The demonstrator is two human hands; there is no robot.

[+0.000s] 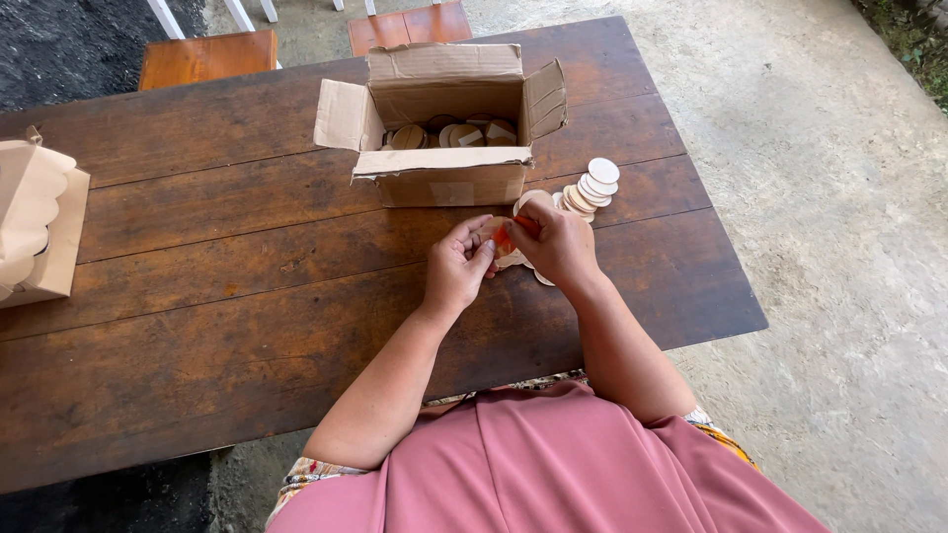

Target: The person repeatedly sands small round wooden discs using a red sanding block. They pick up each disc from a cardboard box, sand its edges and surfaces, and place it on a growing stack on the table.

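Note:
My left hand [460, 263] and my right hand [559, 243] meet over the dark wooden table [197, 296], just in front of an open cardboard box [446, 180]. Between the fingers of both hands is a small round wooden disc [497, 232] with a small orange-red piece [507, 238] against it. The box holds several more round wooden discs [449, 134]. To the right of the box a fanned row of pale wooden discs [590, 188] lies on the table. A few more discs [515, 261] lie under my hands.
A light cardboard shape with scalloped edges [35, 222] sits at the table's left edge. Two wooden stools [207, 57] stand beyond the far side. Concrete floor [839, 197] lies to the right of the table.

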